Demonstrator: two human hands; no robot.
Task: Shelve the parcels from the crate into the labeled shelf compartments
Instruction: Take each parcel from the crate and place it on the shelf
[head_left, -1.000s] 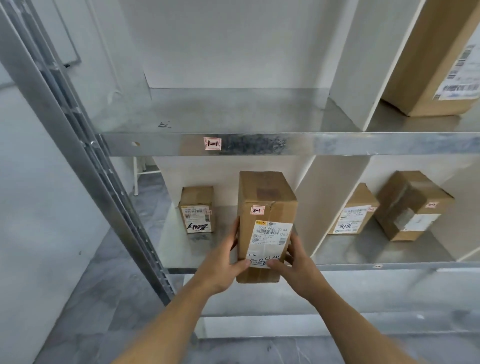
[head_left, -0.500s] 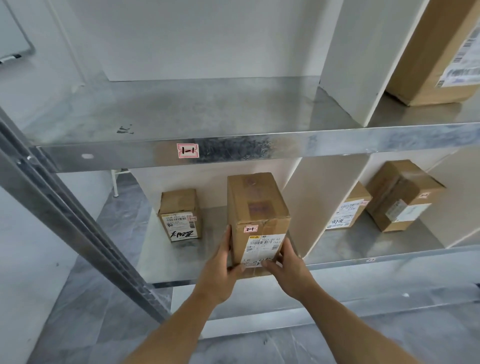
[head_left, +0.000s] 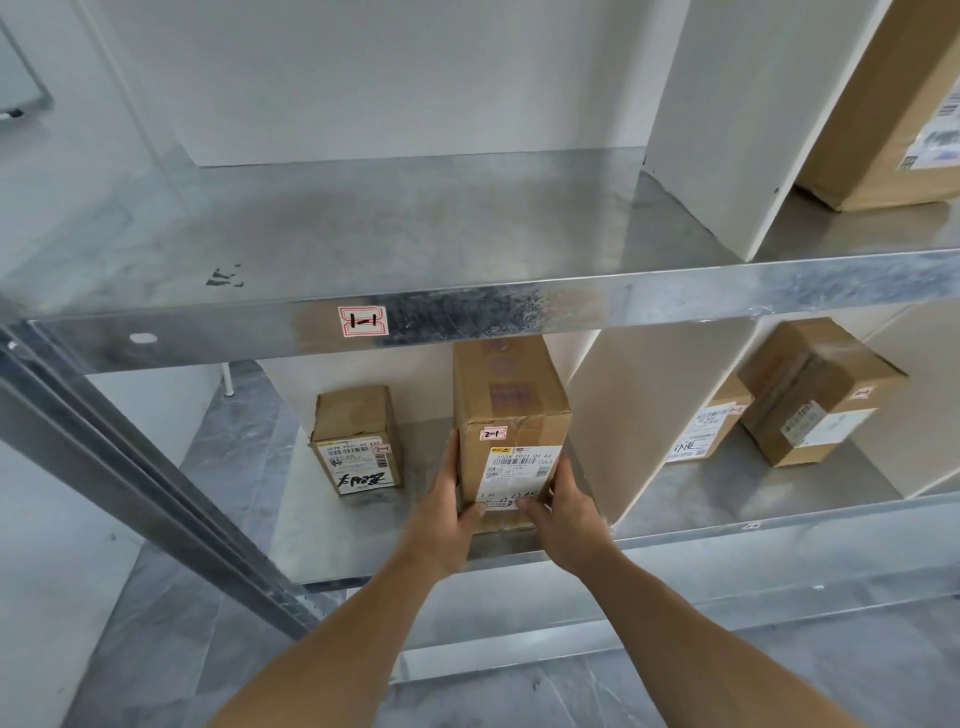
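The left hand (head_left: 445, 515) and right hand (head_left: 565, 512) both grip one tall parcel (head_left: 511, 410) upright at the lower shelf's (head_left: 337, 540) front edge, one small parcel (head_left: 357, 441) left of it, two more parcels (head_left: 818, 395) beyond the divider (head_left: 618, 415).

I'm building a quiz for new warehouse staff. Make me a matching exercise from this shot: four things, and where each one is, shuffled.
Things
1. tall parcel
2. small parcel
3. large parcel
4. 1-1 sticker

Places
A. on the upper shelf's front edge
B. on the upper shelf, right of the white divider
C. gripped between left hand and right hand
D. standing free on the lower shelf, left of the tall one

Pairs: 1-C, 2-D, 3-B, 4-A.
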